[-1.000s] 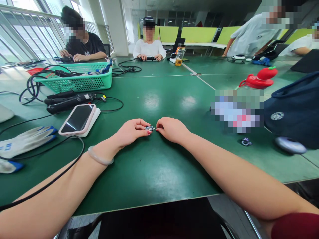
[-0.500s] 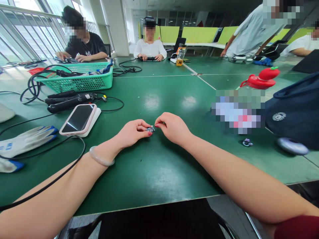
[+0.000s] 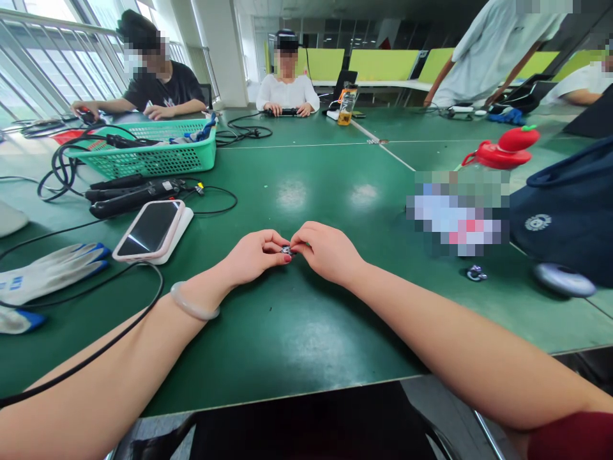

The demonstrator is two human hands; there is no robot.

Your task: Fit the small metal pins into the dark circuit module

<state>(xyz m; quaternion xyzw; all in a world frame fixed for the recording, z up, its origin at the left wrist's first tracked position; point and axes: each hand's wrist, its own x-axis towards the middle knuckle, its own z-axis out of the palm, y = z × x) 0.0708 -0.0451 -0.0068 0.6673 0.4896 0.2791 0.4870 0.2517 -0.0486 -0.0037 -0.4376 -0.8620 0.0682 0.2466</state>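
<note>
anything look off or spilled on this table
No spill or damage shows. One oddity: a loose black cable crosses the left forearm, perhaps in the way while the left hand and right hand meet at a small part.

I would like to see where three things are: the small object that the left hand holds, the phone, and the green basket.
Small object [image 3: 286,250]: head view, on its visible middle.
Phone [image 3: 151,229]: head view, on its dark screen.
Green basket [image 3: 163,163]: head view, on its front wall.
</note>
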